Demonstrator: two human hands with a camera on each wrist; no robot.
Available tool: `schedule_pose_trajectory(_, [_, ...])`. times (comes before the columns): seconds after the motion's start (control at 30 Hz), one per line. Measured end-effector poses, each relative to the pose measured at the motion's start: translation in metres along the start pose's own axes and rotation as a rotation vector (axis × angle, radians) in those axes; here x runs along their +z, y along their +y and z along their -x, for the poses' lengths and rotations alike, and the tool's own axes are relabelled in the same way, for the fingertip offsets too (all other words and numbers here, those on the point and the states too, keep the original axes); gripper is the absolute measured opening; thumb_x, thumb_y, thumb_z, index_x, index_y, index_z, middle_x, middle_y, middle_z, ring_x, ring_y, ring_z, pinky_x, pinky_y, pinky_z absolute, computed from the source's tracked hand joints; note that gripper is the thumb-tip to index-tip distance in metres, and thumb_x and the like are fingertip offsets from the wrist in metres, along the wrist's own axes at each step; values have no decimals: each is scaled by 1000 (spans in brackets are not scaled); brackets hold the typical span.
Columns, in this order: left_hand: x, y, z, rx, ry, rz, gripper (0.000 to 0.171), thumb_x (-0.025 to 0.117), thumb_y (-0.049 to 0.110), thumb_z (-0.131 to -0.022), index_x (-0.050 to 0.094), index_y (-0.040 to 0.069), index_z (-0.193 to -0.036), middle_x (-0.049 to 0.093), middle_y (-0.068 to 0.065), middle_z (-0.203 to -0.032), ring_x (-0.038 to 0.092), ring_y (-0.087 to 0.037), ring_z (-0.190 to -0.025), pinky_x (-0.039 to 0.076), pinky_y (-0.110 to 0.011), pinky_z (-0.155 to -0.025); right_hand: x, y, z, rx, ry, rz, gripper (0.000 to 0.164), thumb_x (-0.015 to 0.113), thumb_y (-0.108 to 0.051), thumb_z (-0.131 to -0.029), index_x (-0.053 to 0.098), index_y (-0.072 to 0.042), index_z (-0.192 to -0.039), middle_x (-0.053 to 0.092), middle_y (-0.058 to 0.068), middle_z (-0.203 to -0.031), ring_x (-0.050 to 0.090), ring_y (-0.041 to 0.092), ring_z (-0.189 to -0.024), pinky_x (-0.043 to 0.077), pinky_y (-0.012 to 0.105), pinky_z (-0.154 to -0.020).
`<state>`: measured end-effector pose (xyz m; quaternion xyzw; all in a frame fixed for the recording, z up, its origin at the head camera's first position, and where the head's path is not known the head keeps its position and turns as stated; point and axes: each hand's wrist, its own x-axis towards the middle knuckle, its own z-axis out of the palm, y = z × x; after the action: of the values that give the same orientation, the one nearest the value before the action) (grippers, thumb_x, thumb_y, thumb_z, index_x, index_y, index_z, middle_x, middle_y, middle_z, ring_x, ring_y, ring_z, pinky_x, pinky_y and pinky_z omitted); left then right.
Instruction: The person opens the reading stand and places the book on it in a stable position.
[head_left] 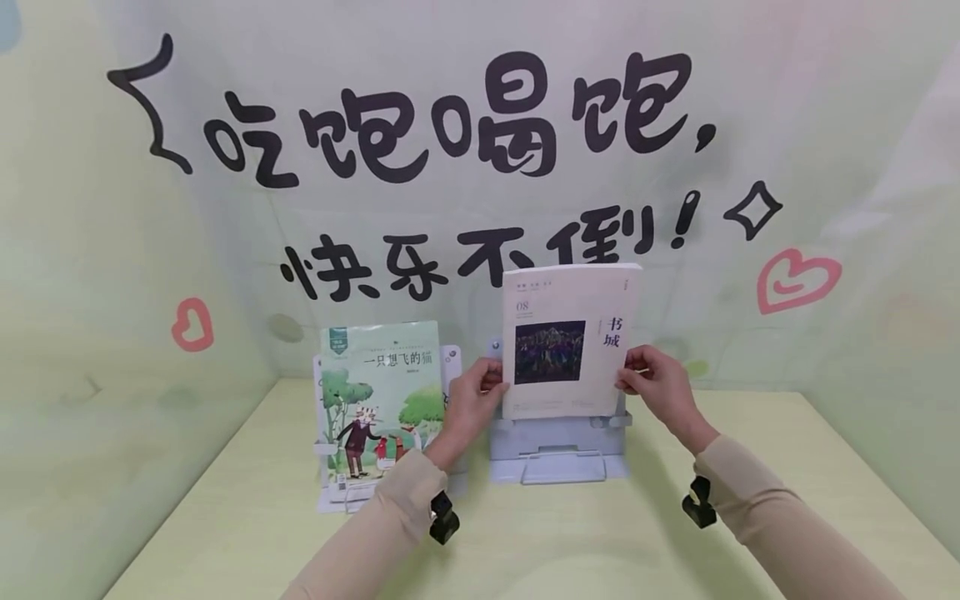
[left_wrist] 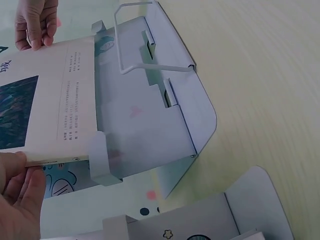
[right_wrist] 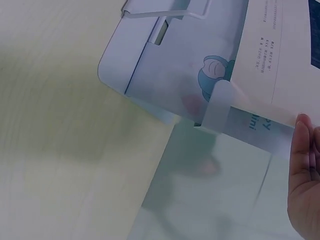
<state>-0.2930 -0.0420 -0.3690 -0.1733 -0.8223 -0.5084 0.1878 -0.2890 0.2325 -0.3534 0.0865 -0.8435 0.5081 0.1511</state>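
A white book [head_left: 558, 400] with a dark picture on its cover is held upright between both hands, in front of a pale blue book stand [head_left: 558, 446]. My left hand [head_left: 474, 400] pinches its left edge; my right hand [head_left: 663, 385] grips the right edge between thumb and fingers. The book's bottom edge is raised above the stand's wire rest [head_left: 562, 481]. In the left wrist view, the lower end of the book lies by a side clip [left_wrist: 102, 157] of the stand. The right wrist view shows another side clip [right_wrist: 217, 105] close to the book's edge.
Left of my left hand, a second stand [head_left: 452, 367] bears a green illustrated book [head_left: 384, 400]. Both stands are on a light wooden table [head_left: 247, 492]. Behind them hangs a printed cloth backdrop [head_left: 420, 50] with large black characters.
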Motion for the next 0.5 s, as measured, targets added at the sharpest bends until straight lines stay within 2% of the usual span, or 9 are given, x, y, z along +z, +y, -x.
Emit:
schedule_pose_trajectory(0.2, [0,-6,2,-59,0,-29,21,68,0,-82,64,2,-103,68,-10,-93,64,-20,-84,54,-27,-74,7,6,1,20,-17,33,13,59,6,-87,57,9,-99,62,22,-88,63,15,-68,58,33,-67])
schedule_pose_trajectory(0.37, [2,-12,6,-67,3,-57,25,70,0,-79,62,3,-103,69,-10,-89,64,-19,-80,54,-26,-72,11,13,6,37,-29,94,13,60,4,-87,59,8,-100,63,20,-88,61,17,-70,56,25,-64])
schedule_pose_trajectory(0.5, [3,-17,9,-53,-6,-92,24,71,0,-79,61,2,-101,69,-10,-86,64,-18,-77,54,-24,-68,13,19,9,34,-36,175,13,61,1,-87,61,5,-99,63,16,-87,55,19,-73,50,20,-60])
